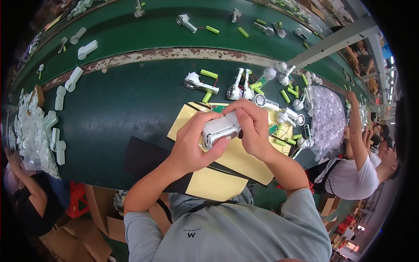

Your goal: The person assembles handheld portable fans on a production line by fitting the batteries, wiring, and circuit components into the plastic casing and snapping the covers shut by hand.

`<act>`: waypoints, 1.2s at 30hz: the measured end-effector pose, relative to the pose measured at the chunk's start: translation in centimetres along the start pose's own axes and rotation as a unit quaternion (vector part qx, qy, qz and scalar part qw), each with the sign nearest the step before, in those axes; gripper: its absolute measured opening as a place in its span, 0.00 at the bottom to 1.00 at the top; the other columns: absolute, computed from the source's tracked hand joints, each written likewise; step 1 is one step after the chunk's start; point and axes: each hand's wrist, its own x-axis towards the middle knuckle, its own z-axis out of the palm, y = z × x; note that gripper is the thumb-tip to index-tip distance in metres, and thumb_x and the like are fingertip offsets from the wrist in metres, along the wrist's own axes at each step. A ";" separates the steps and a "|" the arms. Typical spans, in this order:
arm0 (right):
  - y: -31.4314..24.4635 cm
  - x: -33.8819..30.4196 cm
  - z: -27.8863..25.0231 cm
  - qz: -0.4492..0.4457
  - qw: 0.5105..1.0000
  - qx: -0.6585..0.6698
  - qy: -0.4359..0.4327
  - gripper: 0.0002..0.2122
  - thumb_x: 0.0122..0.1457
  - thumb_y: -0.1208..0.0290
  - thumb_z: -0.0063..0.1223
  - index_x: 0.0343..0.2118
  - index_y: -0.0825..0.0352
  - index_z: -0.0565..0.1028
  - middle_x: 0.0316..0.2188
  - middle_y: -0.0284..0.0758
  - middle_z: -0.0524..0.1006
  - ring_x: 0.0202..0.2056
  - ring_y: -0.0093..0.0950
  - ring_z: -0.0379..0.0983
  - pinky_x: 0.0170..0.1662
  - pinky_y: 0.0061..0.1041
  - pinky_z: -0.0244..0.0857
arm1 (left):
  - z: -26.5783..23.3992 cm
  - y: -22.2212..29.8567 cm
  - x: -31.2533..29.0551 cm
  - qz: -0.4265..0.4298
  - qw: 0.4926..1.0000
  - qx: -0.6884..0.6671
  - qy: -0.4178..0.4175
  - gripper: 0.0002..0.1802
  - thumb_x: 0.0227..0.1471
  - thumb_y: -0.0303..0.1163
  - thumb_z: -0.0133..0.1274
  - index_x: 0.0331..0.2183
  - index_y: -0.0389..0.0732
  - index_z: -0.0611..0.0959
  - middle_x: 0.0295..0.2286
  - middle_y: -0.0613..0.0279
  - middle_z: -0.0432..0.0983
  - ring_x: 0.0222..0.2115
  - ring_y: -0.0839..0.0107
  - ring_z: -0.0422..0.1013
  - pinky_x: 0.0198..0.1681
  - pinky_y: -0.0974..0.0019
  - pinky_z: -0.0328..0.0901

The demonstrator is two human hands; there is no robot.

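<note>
Over the yellow sheets (216, 183), I hold a white plastic fan housing (219, 125) between both hands. My left hand (190, 139) is closed round its left side, with the thumb along the near edge. On the other side, my right hand (254, 129) grips the right end with its fingers curled over the top. Part of the housing is hidden by my fingers. Just beyond my hands, a white handheld fan body (200, 84) lies wired to light-green battery cells (209, 74). A green circuit board (218, 108) shows behind my fingers.
Several open fan bodies and cells lie to the right, beside a large bag of clear plastic pieces (325, 120). White closed housings (60, 98) line the left, near a pile of wrapped pieces (32, 135). Beyond runs a green conveyor (144, 37) carrying parts. A co-worker (353, 174) sits at right.
</note>
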 end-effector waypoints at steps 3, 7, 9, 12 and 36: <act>1.0 0.2 -0.2 -0.131 0.989 -0.063 0.019 0.09 0.58 0.76 0.41 0.30 0.71 0.75 0.21 0.38 0.72 0.21 0.28 0.68 0.24 0.25 0.59 | -0.4 0.9 0.1 -0.106 0.988 -0.097 -0.060 0.26 0.49 0.31 0.61 0.47 0.33 0.72 0.34 0.54 0.75 0.33 0.71 0.74 0.35 0.68 0.68; 0.8 0.4 0.2 -0.180 0.979 -0.073 0.055 0.08 0.58 0.77 0.41 0.30 0.71 0.75 0.22 0.39 0.72 0.21 0.29 0.68 0.25 0.25 0.60 | 0.0 0.5 -0.3 -0.113 0.976 -0.184 -0.033 0.25 0.51 0.31 0.60 0.48 0.34 0.71 0.33 0.58 0.76 0.33 0.77 0.73 0.33 0.69 0.68; 1.0 0.6 0.3 -0.209 0.971 -0.085 0.074 0.09 0.59 0.76 0.41 0.29 0.72 0.75 0.23 0.40 0.72 0.21 0.30 0.67 0.25 0.26 0.60 | -0.3 0.2 -0.1 -0.135 0.972 -0.185 -0.057 0.24 0.51 0.30 0.59 0.48 0.33 0.71 0.33 0.60 0.76 0.31 0.79 0.72 0.32 0.72 0.68; 1.0 0.5 0.4 -0.208 0.972 -0.074 0.076 0.10 0.61 0.76 0.40 0.29 0.73 0.74 0.23 0.40 0.72 0.21 0.31 0.67 0.25 0.27 0.60 | -0.5 0.5 0.1 -0.118 0.978 -0.164 -0.050 0.24 0.51 0.29 0.60 0.48 0.32 0.73 0.33 0.60 0.77 0.28 0.81 0.71 0.28 0.75 0.66; -0.4 1.8 0.1 -0.135 0.989 -0.045 0.049 0.27 0.66 0.59 0.22 0.22 0.71 0.73 0.17 0.38 0.69 0.18 0.29 0.63 0.23 0.26 0.56 | 0.5 0.1 0.7 0.076 0.991 0.101 -0.040 0.27 0.39 0.27 0.62 0.44 0.30 0.74 0.28 0.49 0.76 0.25 0.54 0.75 0.29 0.61 0.70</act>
